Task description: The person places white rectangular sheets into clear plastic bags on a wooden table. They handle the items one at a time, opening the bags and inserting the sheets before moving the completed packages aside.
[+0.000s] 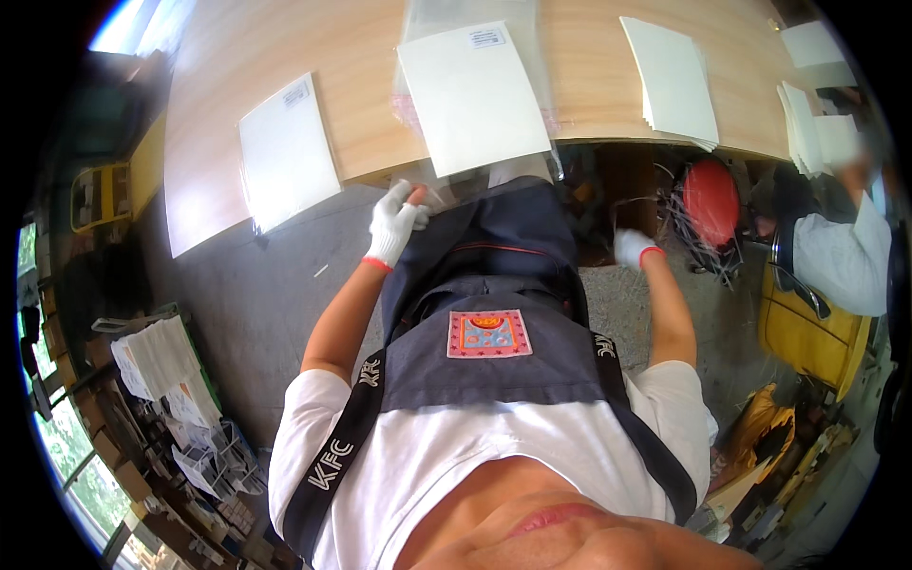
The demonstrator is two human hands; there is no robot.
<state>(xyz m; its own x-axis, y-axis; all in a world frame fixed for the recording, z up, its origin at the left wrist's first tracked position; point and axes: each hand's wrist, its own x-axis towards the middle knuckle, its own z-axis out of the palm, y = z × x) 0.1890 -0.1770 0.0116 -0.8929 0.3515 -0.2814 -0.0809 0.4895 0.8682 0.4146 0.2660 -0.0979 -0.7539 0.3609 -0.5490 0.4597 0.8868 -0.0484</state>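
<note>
Apart, knit-gloved hands hang before flat, rectangular white sheets.

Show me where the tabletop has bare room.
Bare wooden tabletop shows between the middle white paper stack and the right white paper stack, and between the middle stack and the left white paper stack. It is crowded around the middle stack, with clear plastic beneath, and at the far right among more white papers.

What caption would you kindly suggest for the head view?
Gloved left hand and right hand near a wooden table bearing white sheets.
</note>
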